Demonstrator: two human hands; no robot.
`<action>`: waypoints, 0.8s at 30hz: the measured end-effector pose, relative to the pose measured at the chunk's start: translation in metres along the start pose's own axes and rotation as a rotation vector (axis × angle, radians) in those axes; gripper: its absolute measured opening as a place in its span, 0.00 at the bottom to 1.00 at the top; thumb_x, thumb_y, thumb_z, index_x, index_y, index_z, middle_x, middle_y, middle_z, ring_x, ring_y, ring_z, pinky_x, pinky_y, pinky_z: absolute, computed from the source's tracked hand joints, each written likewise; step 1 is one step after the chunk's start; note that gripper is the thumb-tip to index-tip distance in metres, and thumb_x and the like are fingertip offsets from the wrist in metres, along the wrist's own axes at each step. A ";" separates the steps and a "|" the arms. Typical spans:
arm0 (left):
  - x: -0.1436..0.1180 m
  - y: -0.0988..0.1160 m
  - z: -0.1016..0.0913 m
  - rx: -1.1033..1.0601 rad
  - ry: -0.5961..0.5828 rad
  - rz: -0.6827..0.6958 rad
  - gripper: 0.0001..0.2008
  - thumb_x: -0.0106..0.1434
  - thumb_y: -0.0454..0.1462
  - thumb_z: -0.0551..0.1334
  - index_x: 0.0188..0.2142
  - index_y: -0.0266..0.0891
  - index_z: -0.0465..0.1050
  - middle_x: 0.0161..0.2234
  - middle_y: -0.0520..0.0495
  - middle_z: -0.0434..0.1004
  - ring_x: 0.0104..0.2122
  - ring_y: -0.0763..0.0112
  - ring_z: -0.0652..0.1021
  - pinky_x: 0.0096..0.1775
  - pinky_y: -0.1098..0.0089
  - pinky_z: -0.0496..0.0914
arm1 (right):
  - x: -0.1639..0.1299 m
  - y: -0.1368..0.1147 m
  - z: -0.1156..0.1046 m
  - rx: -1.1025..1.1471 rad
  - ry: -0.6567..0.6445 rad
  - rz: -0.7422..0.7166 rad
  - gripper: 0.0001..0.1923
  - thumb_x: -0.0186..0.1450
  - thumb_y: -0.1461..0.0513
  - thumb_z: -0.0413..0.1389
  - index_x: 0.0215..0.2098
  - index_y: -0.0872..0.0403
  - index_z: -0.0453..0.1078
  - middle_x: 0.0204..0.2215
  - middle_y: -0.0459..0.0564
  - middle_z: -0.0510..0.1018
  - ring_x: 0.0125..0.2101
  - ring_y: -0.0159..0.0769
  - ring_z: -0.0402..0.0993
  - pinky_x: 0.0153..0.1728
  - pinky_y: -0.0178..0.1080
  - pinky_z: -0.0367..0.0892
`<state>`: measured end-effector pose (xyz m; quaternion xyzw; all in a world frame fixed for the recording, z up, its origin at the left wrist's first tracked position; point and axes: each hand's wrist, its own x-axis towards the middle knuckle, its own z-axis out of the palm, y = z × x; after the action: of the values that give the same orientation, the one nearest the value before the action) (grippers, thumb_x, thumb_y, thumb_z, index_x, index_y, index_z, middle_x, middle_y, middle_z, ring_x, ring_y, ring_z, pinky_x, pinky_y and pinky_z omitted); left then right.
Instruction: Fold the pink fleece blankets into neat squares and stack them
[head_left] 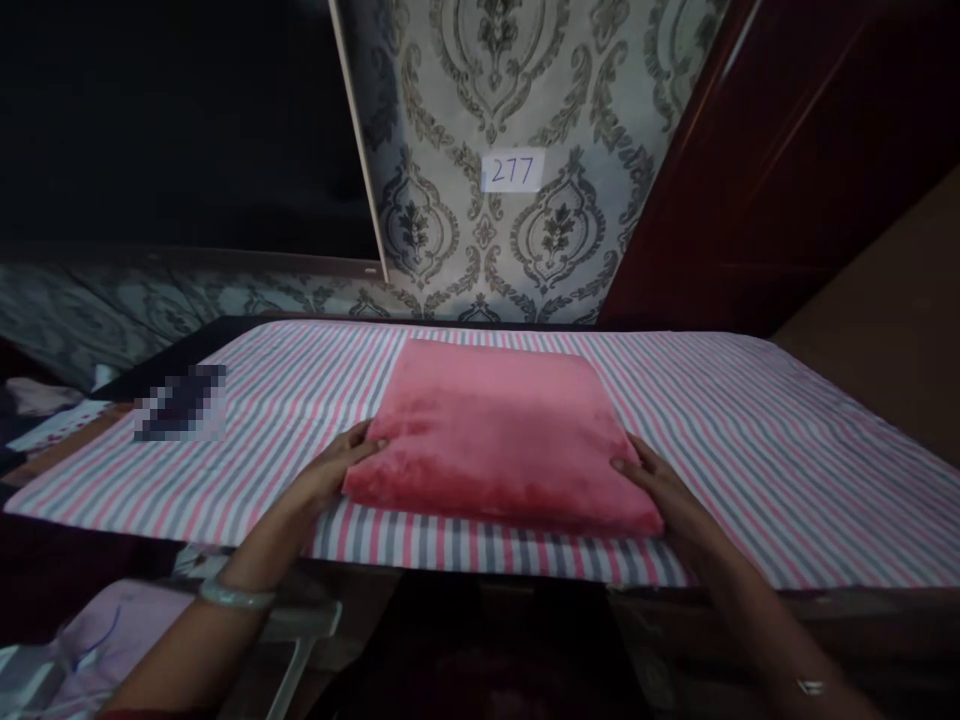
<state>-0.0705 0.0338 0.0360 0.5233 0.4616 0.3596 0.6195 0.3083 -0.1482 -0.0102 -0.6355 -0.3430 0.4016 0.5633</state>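
Observation:
A soft pink plush cushion [495, 430], roughly square, lies flat on a striped cloth [735, 440]. My left hand [345, 462] grips its left side, the thumb on top and the fingers along the edge, partly hidden. At the opposite side my right hand [654, 482] holds the edge in the same way, with its thumb on the upper face. Shallow creases show in the plush near the left thumb. The cushion's near edge lies close to the front edge of the cloth.
A blurred dark item [181, 402] lies on the cloth at the left. Behind the table are a large dark screen [180, 130] and a patterned wall with a paper label [513, 171] reading 277. Dark red furniture [750, 180] stands at the right.

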 end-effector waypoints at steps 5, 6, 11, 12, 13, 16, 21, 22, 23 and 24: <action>-0.016 0.003 -0.006 0.334 0.182 0.169 0.42 0.50 0.55 0.69 0.60 0.37 0.66 0.60 0.33 0.70 0.53 0.49 0.76 0.51 0.56 0.73 | 0.000 0.006 -0.010 -0.235 0.100 -0.059 0.38 0.61 0.42 0.58 0.65 0.48 0.62 0.56 0.56 0.76 0.53 0.52 0.74 0.53 0.52 0.71; -0.022 0.008 -0.001 0.450 0.212 0.278 0.40 0.54 0.55 0.66 0.62 0.37 0.65 0.62 0.34 0.67 0.56 0.48 0.74 0.54 0.53 0.71 | -0.001 0.001 -0.009 -0.354 0.165 -0.134 0.38 0.62 0.40 0.56 0.65 0.48 0.62 0.56 0.57 0.75 0.54 0.53 0.73 0.54 0.55 0.70; -0.048 0.021 0.049 0.997 0.020 0.705 0.32 0.68 0.50 0.54 0.68 0.42 0.56 0.69 0.42 0.56 0.69 0.54 0.56 0.68 0.49 0.50 | -0.008 -0.031 0.033 -0.828 0.182 -0.689 0.33 0.69 0.45 0.47 0.69 0.45 0.57 0.66 0.53 0.64 0.65 0.53 0.57 0.65 0.59 0.53; -0.047 0.019 0.058 1.076 -0.037 0.733 0.33 0.69 0.49 0.54 0.69 0.42 0.53 0.71 0.41 0.52 0.70 0.54 0.53 0.68 0.49 0.47 | -0.008 -0.035 0.046 -0.900 0.127 -0.734 0.32 0.70 0.46 0.46 0.69 0.45 0.56 0.68 0.52 0.61 0.67 0.52 0.54 0.66 0.59 0.50; -0.044 0.016 0.064 1.146 -0.074 0.750 0.34 0.69 0.50 0.54 0.70 0.41 0.51 0.71 0.40 0.49 0.70 0.53 0.51 0.68 0.48 0.45 | -0.007 -0.036 0.058 -0.973 0.079 -0.752 0.31 0.71 0.47 0.46 0.69 0.44 0.56 0.69 0.51 0.58 0.68 0.53 0.50 0.66 0.60 0.48; -0.023 -0.003 0.067 1.304 -0.064 0.727 0.38 0.66 0.55 0.56 0.70 0.40 0.52 0.72 0.34 0.46 0.71 0.46 0.47 0.67 0.40 0.43 | 0.000 -0.026 0.083 -1.170 -0.009 -0.723 0.32 0.70 0.46 0.48 0.69 0.44 0.56 0.71 0.51 0.51 0.70 0.57 0.41 0.65 0.66 0.43; 0.003 -0.042 0.047 1.363 -0.007 0.646 0.40 0.65 0.57 0.56 0.70 0.42 0.51 0.72 0.32 0.41 0.70 0.40 0.44 0.62 0.36 0.53 | 0.011 0.005 0.083 -1.258 -0.070 -0.667 0.32 0.70 0.47 0.49 0.70 0.40 0.54 0.72 0.49 0.50 0.70 0.57 0.43 0.64 0.65 0.48; 0.003 -0.046 0.045 1.363 0.000 0.653 0.40 0.65 0.57 0.57 0.70 0.42 0.50 0.72 0.33 0.41 0.70 0.41 0.44 0.62 0.38 0.54 | 0.012 0.007 0.082 -1.252 -0.073 -0.663 0.31 0.70 0.47 0.49 0.70 0.40 0.54 0.72 0.49 0.50 0.70 0.57 0.44 0.63 0.64 0.49; 0.003 -0.049 0.044 1.364 0.005 0.659 0.40 0.65 0.57 0.57 0.70 0.42 0.50 0.72 0.32 0.41 0.70 0.41 0.44 0.62 0.38 0.55 | 0.013 0.009 0.081 -1.244 -0.077 -0.659 0.31 0.70 0.47 0.49 0.70 0.40 0.55 0.72 0.49 0.51 0.70 0.56 0.46 0.63 0.64 0.51; 0.002 -0.051 0.043 1.368 0.007 0.662 0.40 0.65 0.56 0.57 0.70 0.41 0.51 0.72 0.32 0.42 0.70 0.41 0.44 0.62 0.39 0.55 | 0.013 0.009 0.081 -1.237 -0.080 -0.656 0.31 0.70 0.47 0.49 0.69 0.40 0.56 0.71 0.49 0.52 0.69 0.56 0.47 0.63 0.64 0.51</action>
<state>-0.0306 0.0123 -0.0134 0.9007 0.4027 0.1621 0.0153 0.2416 -0.1018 -0.0243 -0.6878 -0.7030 -0.0352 0.1773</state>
